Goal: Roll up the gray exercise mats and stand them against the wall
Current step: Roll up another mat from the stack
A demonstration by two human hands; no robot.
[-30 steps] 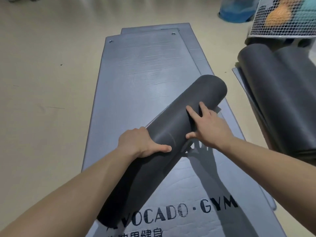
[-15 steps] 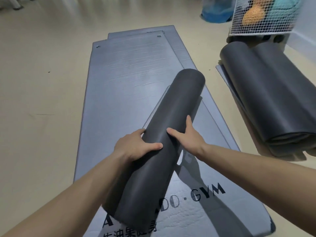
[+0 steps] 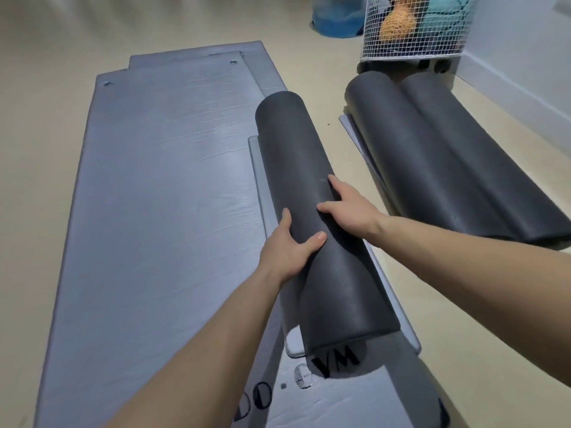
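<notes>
A dark gray rolled mat (image 3: 296, 156) lies lengthwise in front of me, over the right edge of a flat gray mat (image 3: 160, 211) printed with black letters. My left hand (image 3: 287, 245) grips the roll from its left side, thumb on top. My right hand (image 3: 349, 208) holds its right side, fingers spread over the curve. A loose light gray flap (image 3: 259, 180) of the roll shows under it. A second flat mat (image 3: 262, 66) sticks out beneath the first at the far end.
Two more dark rolled mats (image 3: 448, 156) lie side by side on the floor to the right. Behind them stands a white wire basket (image 3: 414, 32) with soft items, next to a blue bag (image 3: 336, 17). A white wall (image 3: 531, 63) runs along the right.
Both hands have swung the roll from a diagonal lie to nearly lengthwise and shifted it right, toward the mat's right edge. The view has turned toward the wall.
</notes>
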